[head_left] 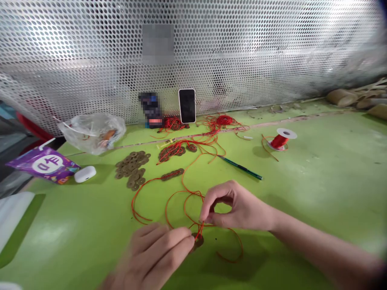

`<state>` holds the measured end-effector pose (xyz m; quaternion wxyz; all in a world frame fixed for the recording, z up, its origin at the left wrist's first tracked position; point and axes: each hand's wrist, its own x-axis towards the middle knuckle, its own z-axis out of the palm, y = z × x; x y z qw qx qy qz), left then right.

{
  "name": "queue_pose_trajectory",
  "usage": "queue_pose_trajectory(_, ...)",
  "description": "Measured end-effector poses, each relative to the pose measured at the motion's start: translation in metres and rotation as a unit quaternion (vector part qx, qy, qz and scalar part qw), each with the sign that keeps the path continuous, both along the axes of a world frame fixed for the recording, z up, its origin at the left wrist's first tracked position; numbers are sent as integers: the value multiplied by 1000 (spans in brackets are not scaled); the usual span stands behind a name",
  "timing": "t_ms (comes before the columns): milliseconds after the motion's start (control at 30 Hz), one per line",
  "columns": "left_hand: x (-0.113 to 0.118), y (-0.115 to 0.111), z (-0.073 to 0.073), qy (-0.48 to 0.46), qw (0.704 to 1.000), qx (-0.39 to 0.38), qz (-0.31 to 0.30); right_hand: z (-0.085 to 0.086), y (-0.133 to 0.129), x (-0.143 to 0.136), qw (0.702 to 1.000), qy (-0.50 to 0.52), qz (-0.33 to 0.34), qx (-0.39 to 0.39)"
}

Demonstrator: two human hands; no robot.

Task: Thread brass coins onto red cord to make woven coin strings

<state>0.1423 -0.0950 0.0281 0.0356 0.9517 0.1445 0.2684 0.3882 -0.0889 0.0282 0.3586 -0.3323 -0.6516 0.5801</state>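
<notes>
My left hand [160, 251] is closed at the lower centre, its fingertips gripping a round bronze-coloured coin [199, 240]. Red cord [165, 209] passes up from the coin. Just above it, the thumb and forefinger of my right hand [234, 207] pinch that cord tight. Loose loops and ends of the cord curl over the green table [317, 181] around both hands. Beyond them lies a strip of overlapping coins [172, 174] on red cord. How many coins my left hand covers is hidden.
A pile of loose coins [133, 165] lies left, near a white earphone case [85, 174] and purple packet [50, 164]. Corded coins [172, 152] and a green pen [242, 167] lie ahead. A red cord spool [279, 141] stands right; a phone [187, 106] leans against perforated metal.
</notes>
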Motion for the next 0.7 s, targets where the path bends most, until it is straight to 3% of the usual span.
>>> queue_pose_trajectory(100,1,0,0,-1,1000,0,5,1,-3,-2,998,-17,-21,60)
queue_pose_trajectory(200,1,0,-1,9,1000,11,2,2,-4,-3,997,-28,-27,73)
queue_pose_trajectory(500,3,2,-2,1,1000,-2,-5,2,-5,-6,992,-21,13,125)
queue_pose_trajectory(700,7,4,-6,-27,998,-16,57,6,-5,-8,970,-49,30,236)
